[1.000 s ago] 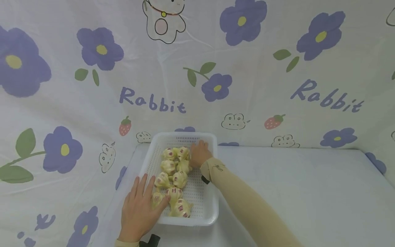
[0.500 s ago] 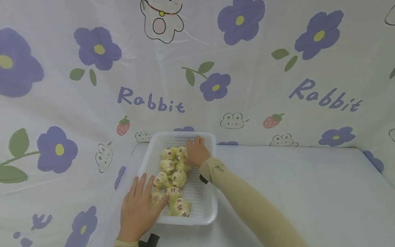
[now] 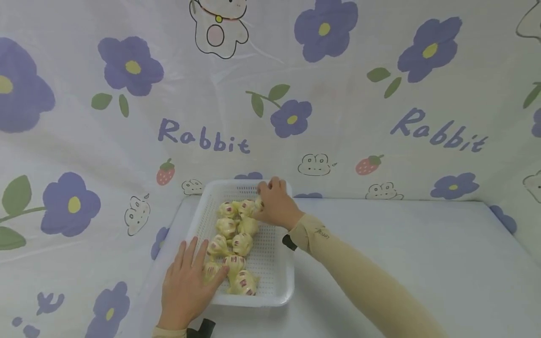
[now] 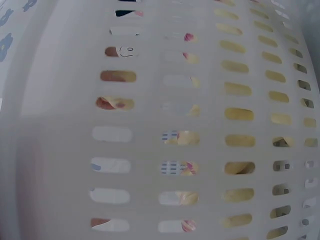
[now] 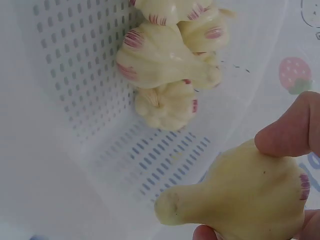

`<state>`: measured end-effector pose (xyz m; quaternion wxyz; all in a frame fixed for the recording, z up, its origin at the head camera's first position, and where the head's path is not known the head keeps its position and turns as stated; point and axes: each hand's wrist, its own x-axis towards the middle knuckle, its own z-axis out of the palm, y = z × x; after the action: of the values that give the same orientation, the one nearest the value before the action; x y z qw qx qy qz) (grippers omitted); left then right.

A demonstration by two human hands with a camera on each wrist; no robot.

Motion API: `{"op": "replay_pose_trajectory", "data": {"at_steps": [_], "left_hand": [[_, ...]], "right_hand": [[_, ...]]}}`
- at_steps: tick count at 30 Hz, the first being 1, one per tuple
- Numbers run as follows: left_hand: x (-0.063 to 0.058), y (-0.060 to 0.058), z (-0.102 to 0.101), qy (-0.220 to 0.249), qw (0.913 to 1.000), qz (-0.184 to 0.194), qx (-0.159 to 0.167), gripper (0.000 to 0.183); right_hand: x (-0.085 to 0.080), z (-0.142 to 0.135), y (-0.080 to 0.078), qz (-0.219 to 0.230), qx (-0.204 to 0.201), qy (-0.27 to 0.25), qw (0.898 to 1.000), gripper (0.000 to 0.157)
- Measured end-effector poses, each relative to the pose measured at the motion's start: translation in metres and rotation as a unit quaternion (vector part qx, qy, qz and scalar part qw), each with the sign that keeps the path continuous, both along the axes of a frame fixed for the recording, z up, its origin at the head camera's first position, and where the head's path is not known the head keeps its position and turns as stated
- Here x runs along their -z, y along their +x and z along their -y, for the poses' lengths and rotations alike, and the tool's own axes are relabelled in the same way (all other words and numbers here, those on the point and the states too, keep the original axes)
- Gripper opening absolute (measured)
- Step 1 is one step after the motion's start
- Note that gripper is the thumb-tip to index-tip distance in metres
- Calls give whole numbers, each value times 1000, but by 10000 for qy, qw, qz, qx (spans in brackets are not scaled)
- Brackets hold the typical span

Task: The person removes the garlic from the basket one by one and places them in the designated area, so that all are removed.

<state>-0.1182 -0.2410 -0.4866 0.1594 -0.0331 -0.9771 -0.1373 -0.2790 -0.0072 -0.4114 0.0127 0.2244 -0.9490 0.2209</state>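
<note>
A white perforated plastic basket (image 3: 284,295) stands on the table, with several cream garlic bulbs (image 3: 243,244) marked in purple-pink along its left and middle. My right hand (image 3: 280,205), above the basket's far right part, pinches one garlic bulb (image 5: 250,192) between thumb and fingers; its stem points left in the right wrist view. My left hand (image 3: 188,287) rests at the basket's near left side, fingers straight and thumb reaching over the bulbs nearby. The left wrist view shows the slotted basket wall (image 4: 145,120) close up, with bulbs partly visible through the slots.
The white tabletop (image 3: 380,263) stretches to the right of the basket. Behind it hangs a white cloth (image 3: 351,108) printed with purple flowers and "Rabbit" lettering, close to the basket's far end. Another cloth side runs along the left.
My right hand shifted left onto the bulbs at the far end, then rose slightly and now holds a garlic bulb. My left hand has stayed at the basket's side.
</note>
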Motion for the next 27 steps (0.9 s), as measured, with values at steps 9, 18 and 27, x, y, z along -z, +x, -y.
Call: {"op": "replay_pose_trajectory", "data": {"at_steps": [9,18,27], "left_hand": [[1,-2,-1,39,10000,5,8,86],[1,-3,-3,92,9999,76,35,87],[4,3,-2,82,9998,185,-40,86]], "right_hand": [[-8,-34,3,47,56,-428,9991,47],[-7,-71,2,-72,461,-571,9973,50],[0,-93,9,-55,644,-554,9964,49]]}}
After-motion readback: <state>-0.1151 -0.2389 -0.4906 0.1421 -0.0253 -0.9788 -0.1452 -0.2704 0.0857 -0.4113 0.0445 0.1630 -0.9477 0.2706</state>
